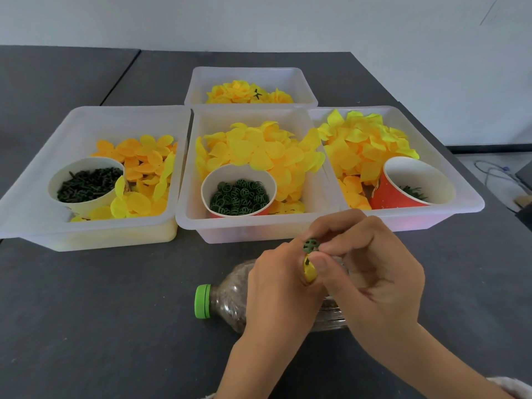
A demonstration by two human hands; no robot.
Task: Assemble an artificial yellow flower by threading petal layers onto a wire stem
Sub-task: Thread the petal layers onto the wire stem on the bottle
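Observation:
Both hands meet above a lying bottle near the table's front. My left hand [280, 286] grips a folded yellow petal piece [309, 271], of which only a sliver shows between the fingers. My right hand [371, 272] pinches a small dark green ring disc [311, 245] at the top of that piece. Any stem is hidden inside the hands. Loose yellow petals fill the middle bin [188, 180], the right bin [466, 185] and the left bin [86, 122]. Finished yellow flowers [244, 93] lie in the far bin [250, 73].
A clear plastic bottle with a green cap [203, 301] lies on its side under my hands. A paper cup of green ring discs [239, 192] stands in the middle bin, a cup of dark stems [87, 182] in the left, a tilted red cup [408, 184] in the right.

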